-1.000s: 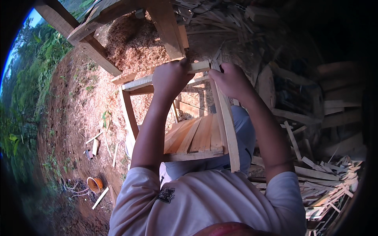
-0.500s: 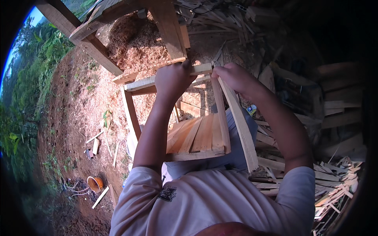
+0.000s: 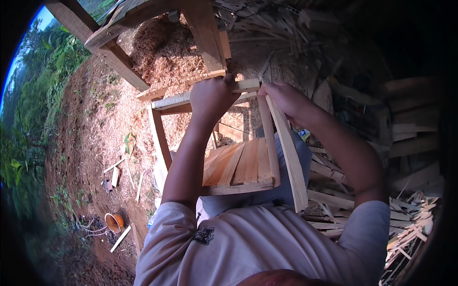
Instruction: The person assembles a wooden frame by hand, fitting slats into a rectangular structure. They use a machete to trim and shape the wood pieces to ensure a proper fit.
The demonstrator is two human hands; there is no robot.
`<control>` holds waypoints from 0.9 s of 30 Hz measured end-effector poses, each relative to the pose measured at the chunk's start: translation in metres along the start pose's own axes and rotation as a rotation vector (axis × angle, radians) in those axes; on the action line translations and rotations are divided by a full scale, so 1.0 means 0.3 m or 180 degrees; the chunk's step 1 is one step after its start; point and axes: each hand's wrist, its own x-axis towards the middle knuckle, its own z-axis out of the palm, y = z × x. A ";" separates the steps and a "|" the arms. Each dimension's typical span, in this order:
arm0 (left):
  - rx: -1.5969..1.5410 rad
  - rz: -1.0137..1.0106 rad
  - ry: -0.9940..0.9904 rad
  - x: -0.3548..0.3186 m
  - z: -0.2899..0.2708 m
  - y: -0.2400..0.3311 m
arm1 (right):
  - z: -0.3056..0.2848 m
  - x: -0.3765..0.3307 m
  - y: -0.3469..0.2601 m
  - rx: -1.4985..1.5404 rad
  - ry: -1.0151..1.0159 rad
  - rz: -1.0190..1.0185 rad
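Observation:
A chair-like wooden frame (image 3: pixel 161 138) with a slatted panel (image 3: pixel 238 164) stands against my lap. My left hand (image 3: pixel 213 101) is closed round its top rail (image 3: pixel 172 101). At the rail's right end, my right hand (image 3: pixel 286 101) pinches the upper end of a long wooden strip (image 3: pixel 292 167). That strip slants down beside the frame's right upright (image 3: pixel 268 133), its lower end apart from the upright. My right fingertips lie close to the corner joint; whether the strip touches the rail there is hidden by them.
A heavy wooden workbench (image 3: pixel 129 26) stands ahead, with a pile of wood shavings (image 3: pixel 160 45) beneath it. Offcuts (image 3: pixel 405 219) are heaped at the right. An orange bucket (image 3: pixel 114 222) lies on the dirt at the left, near loose sticks. Green plants border the far left.
The lower end of the strip has swung slightly left, toward the frame. My right forearm and elbow have shifted a little right and down. My left hand keeps its hold on the rail.

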 end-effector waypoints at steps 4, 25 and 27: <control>-0.0067 0.0004 0.0082 0.004 -0.011 0.001 | 0.023 -0.007 0.020 -0.0760 0.0401 -0.0510; -0.0149 0.0019 0.0053 0.007 -0.012 -0.007 | -0.035 -0.044 0.035 -0.1735 0.0316 -0.1083; -0.0153 -0.0045 -0.0039 -0.003 -0.006 0.003 | -0.005 -0.067 -0.007 0.0056 -0.0050 -0.0050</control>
